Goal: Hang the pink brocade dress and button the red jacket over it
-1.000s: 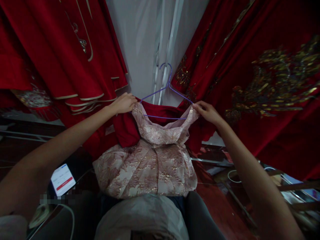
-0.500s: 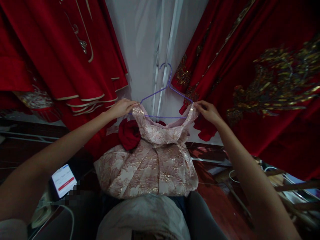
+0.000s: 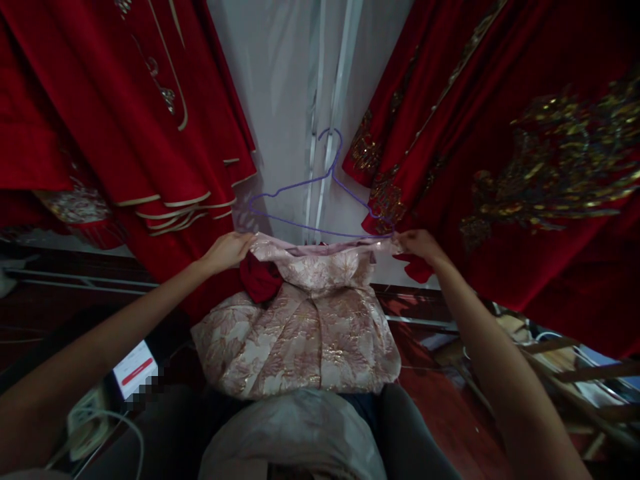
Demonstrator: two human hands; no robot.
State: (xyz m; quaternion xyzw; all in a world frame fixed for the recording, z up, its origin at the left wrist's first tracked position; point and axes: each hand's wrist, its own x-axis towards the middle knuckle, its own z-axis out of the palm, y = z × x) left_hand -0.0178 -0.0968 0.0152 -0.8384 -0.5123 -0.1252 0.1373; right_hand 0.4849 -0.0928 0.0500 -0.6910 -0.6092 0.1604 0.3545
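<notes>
A pink and gold brocade dress (image 3: 305, 327) lies spread in front of me, its top edge held up between my hands. My left hand (image 3: 227, 252) is closed on the dress's left shoulder. My right hand (image 3: 419, 245) is closed on the right shoulder, at the right end of a purple wire hanger (image 3: 320, 193). The hanger now stands bare above the dress's neckline, its left end sticking out free. A bunched dark red cloth (image 3: 260, 280) sits beside the dress's left shoulder.
Red embroidered garments hang on the left (image 3: 125, 113) and right (image 3: 525, 153), with a pale wall (image 3: 285, 87) between them. A lit phone (image 3: 134, 370) and a white charger with cable (image 3: 87, 420) lie at lower left. A grey cloth bundle (image 3: 295, 440) is in my lap.
Both hands have dropped lower, pulling the dress's shoulders down off the hanger. The hanger's left arm is now bare and tilted. The red cloth behind the neckline has sunk to the left.
</notes>
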